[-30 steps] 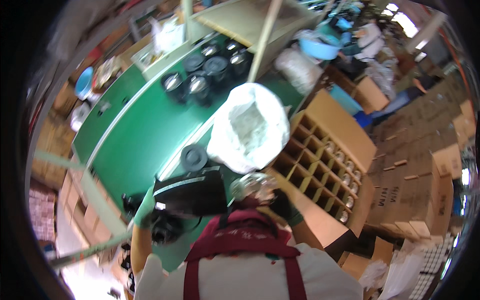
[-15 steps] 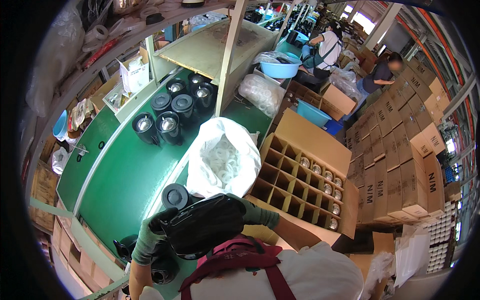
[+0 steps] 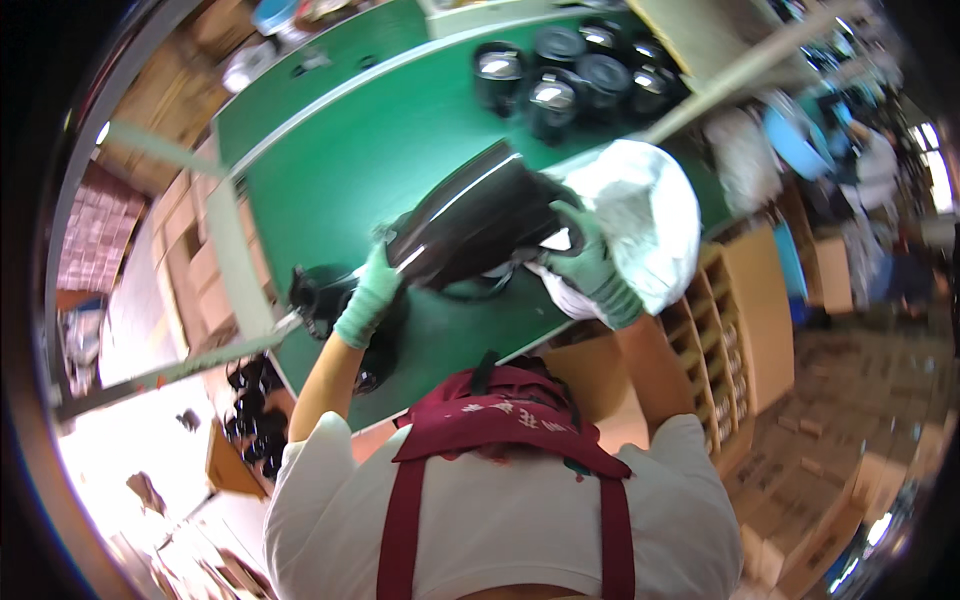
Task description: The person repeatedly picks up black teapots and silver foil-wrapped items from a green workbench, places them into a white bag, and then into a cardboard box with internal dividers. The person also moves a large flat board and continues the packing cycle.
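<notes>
A glossy black jug (image 3: 465,220) lies tilted between my hands above the green worktable (image 3: 330,190). My left hand (image 3: 378,285), in a pale green glove, grips its lower left end. My right hand (image 3: 585,258), gloved the same way, grips the other end by the handle; its fingers are partly blurred. Below my left hand, another black jug (image 3: 325,295) lies on the table, partly covered by my forearm. Beside my right hand stands a white plastic bag (image 3: 672,225), its contents smeared by motion.
Several black jugs (image 3: 550,100) with shiny or dark tops stand at the table's far side. To the right is a divided carton (image 3: 708,330) with shiny pieces in some cells. A pale metal post (image 3: 240,265) rises at the left, with black jugs (image 3: 258,420) below it.
My view has swung, shifting the scene, and more of the left side shows. The jug has moved away from my chest, out over the green table, still in both hands.
</notes>
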### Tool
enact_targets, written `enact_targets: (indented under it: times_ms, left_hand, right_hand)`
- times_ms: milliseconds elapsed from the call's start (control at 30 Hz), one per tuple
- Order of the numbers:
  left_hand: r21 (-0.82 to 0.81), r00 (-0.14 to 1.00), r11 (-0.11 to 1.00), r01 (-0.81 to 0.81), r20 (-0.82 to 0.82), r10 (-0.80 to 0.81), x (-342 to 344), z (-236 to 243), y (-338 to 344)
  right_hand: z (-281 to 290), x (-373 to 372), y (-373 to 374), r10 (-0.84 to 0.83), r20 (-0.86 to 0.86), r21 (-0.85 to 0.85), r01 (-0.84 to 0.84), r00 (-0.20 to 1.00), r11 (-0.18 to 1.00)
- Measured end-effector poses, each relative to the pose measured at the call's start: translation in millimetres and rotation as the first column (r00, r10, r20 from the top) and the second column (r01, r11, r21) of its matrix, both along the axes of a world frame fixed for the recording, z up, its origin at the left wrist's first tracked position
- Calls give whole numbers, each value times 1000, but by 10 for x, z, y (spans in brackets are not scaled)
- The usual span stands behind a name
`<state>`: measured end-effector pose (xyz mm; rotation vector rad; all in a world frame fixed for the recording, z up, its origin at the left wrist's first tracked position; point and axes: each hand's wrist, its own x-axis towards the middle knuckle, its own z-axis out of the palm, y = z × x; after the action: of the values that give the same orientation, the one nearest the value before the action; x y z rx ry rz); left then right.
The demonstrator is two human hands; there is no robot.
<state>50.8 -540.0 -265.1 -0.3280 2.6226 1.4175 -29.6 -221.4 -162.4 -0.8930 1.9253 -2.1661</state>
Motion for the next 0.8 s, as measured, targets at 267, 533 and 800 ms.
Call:
enact_targets:
  times_ms: [267, 533, 800]
  left_hand:
    - [-792, 932, 548, -270, -71, 356, 976, 399, -369]
    - [-815, 959, 568, -115, 59, 278, 949, 182, -422]
    - [-455, 866, 872, 180, -347, -360, -288, 705, 1007]
  right_hand:
    - [-1075, -1489, -792, 18, -704, 652, 635, 710, 414]
    - [-1492, -1936, -676, 1, -656, 664, 577, 755, 475]
    - [-1091, 209, 1622, -730, -521, 190, 894, 442, 406]
